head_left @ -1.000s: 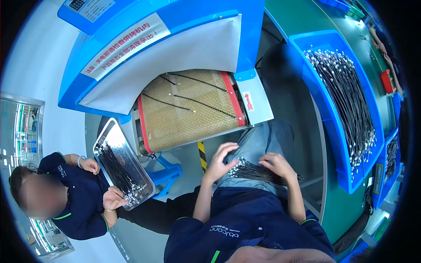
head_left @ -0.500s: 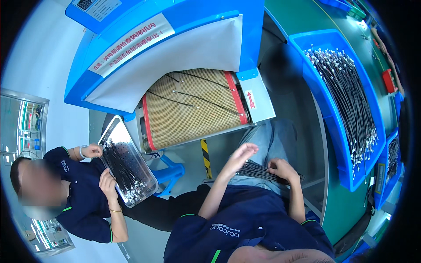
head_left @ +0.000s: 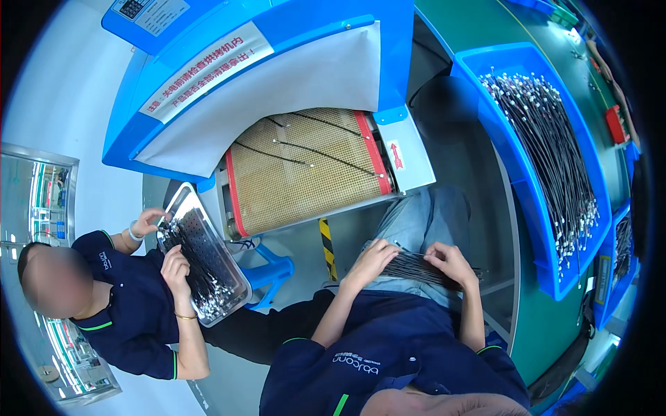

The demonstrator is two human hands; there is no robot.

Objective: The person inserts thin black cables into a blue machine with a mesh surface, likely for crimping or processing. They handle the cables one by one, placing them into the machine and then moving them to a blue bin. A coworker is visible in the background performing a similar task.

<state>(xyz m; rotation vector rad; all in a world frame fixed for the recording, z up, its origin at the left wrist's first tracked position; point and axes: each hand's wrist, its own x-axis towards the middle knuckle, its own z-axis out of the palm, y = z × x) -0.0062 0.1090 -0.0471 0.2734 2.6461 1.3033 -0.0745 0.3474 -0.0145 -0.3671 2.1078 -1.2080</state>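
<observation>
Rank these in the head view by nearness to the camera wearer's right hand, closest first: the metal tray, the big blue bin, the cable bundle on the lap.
1. Cable bundle: on the lap, right by the right hand.
2. Big blue bin: off to the right.
3. Metal tray: well off to the left.

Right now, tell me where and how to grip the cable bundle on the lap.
Grip the cable bundle around its middle, probably best from above: it lies crosswise over the jeans, that stretch exposed between left hand and right hand.
</observation>
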